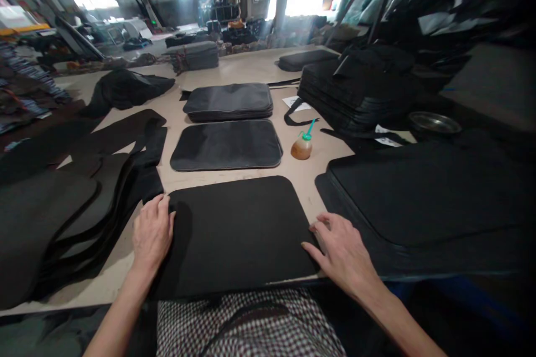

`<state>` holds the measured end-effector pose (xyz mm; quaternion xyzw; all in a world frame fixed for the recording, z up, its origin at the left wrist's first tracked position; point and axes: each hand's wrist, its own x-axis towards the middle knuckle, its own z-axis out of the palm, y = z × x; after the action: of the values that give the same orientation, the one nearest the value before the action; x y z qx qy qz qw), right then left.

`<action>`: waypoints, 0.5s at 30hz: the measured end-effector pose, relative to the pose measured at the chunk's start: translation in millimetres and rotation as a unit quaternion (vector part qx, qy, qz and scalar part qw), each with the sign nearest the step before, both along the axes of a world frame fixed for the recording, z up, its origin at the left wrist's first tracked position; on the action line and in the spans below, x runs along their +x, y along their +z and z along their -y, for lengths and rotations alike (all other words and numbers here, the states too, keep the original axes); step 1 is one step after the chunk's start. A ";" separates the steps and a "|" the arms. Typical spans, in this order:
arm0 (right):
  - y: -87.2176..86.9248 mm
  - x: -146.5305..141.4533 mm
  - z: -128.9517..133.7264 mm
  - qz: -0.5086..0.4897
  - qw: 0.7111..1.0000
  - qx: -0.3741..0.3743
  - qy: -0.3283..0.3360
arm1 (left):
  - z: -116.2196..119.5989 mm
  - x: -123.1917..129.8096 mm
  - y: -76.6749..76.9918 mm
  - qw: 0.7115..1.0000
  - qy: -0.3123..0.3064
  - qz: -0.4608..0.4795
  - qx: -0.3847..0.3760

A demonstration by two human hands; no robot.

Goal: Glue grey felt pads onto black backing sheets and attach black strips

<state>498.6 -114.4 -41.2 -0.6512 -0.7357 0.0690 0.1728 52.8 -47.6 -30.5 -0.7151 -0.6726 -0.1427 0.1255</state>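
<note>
A black rounded panel lies flat on the table at its front edge. At the panel's left edge is my left hand, its fingers bent over the border and slightly apart. My right hand rests at the right edge, thumb on the panel and fingers spread beside it. Neither hand grasps anything. Just beyond lies another dark panel, with a stack of similar panels behind it. A small glue bottle with a green nozzle stands to their right.
Layered black sheets cover the table's left side. Large black panels lie at the right, below a tall black pile and a metal dish. A bundled stack sits at the far side of the table.
</note>
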 end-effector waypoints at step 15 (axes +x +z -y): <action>-12.8 4.6 -249.0 -0.311 0.910 0.103 -0.256 | 19.0 79.0 -32.1 0.953 -0.283 -0.109 -0.017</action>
<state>503.2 134.6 -54.0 -0.7411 -0.4562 0.1449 0.4708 131.9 -66.6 -62.6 -0.8893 -0.4275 -0.0820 0.1404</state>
